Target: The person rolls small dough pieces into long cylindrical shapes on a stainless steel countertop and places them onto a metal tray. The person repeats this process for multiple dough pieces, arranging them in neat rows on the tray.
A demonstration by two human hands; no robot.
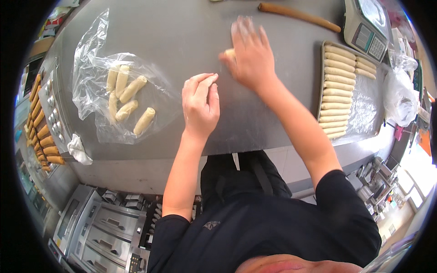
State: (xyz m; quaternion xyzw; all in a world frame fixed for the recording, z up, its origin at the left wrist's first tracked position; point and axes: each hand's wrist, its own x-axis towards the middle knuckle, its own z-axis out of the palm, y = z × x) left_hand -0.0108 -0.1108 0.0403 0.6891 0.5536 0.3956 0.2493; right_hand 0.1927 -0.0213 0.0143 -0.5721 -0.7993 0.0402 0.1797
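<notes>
My right hand (251, 56), blurred, lies palm down with its fingers stretched out over a small piece of dough (230, 53). Only one end of that piece shows by the thumb; the rest is hidden beneath the hand. Lower and to the left, my left hand (201, 100) is loosely curled above the steel worktop (184, 37), with its fingers together and the thumb close to them. Nothing shows in it, though its palm is hidden. Left of it, several short dough rolls (133, 89) lie on and partly under a clear plastic sheet (90, 68).
A wooden rolling pin (300, 17) lies at the far right, beside a digital scale (368, 37). Below the scale, a metal tray (365, 102) holds rows of long dough rolls (338, 85). A white cloth (79, 150) sits at the front left edge, near browned rolls (47, 141).
</notes>
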